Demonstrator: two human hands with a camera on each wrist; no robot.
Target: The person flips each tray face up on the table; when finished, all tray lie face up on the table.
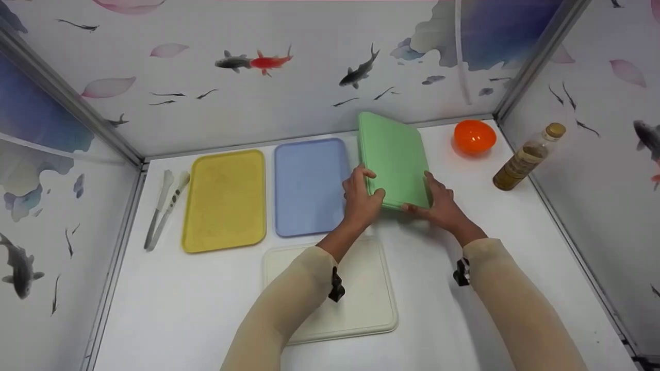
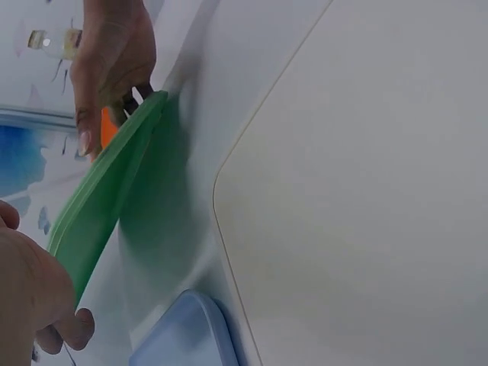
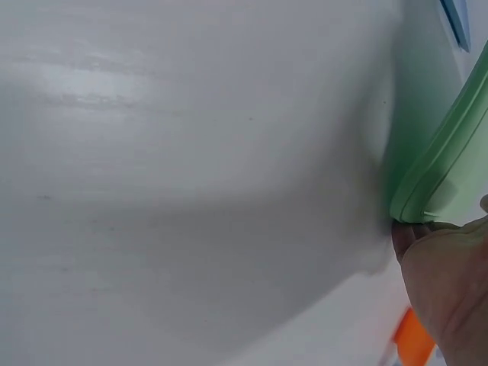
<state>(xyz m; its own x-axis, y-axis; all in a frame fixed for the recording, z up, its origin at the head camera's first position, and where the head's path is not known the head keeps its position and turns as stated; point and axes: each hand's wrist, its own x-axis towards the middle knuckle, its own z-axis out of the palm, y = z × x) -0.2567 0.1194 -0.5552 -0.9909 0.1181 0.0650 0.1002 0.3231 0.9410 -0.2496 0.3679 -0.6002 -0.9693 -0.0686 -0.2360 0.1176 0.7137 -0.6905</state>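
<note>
A green tray (image 1: pixel 394 154) is tilted at the back right of the table, held by both hands. My left hand (image 1: pixel 362 200) grips its left edge near the front corner, thumb on the top face. At the near right corner, my right hand (image 1: pixel 439 207) holds it, with the thumb along the front edge and fingers at the right side. The left wrist view shows a shadowed gap beneath the green tray (image 2: pixel 107 202). Left of it lies a blue tray (image 1: pixel 311 188); a cream board (image 1: pixel 356 293) lies in front, partly hidden by my left forearm.
A yellow tray (image 1: pixel 224 201) lies left of the blue one, beside what look like slim tongs (image 1: pixel 164 211). An orange bowl (image 1: pixel 474 137) and an oil bottle (image 1: pixel 523 162) stand at the right. Printed panels wall in the table's back and sides.
</note>
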